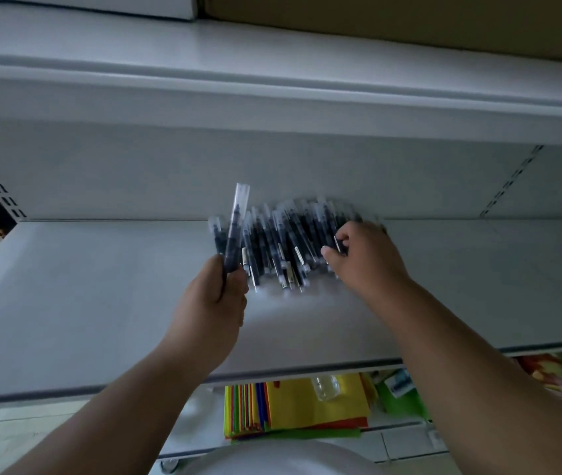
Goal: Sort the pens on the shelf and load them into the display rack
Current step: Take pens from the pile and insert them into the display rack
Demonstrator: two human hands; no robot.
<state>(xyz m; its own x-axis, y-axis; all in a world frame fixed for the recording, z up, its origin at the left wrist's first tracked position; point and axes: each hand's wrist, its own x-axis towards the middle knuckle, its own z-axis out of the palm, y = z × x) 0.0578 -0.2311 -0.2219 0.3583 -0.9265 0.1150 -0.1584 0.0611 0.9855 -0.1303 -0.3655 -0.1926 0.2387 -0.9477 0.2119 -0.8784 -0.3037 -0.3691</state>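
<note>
Both forearms enter from the bottom edge and reach up over a white shelf (84, 303). Shelf surface is bare apart from 1 heap of pens (283, 241) lying against the back panel (135, 173), near the middle. Pens are dark-bodied with clear caps, mostly aligned front to back, overlapping; the heap is blurred and the count cannot be told. Upper shelf (272, 63) carries a white box (156, 5) and a brown carton (409, 18), side by side. Below the working shelf, a stack of coloured paper (300, 409) and a clear bottle (325, 387) are visible. Left hand (217, 299) is closed around 1 pen (235, 228), held nearly upright, cap end up, at the heap's left edge. Right hand (361, 258) rests on the heap's right side, thumb and fingers pinched on 1 dark pen there. No display rack can be made out.
</note>
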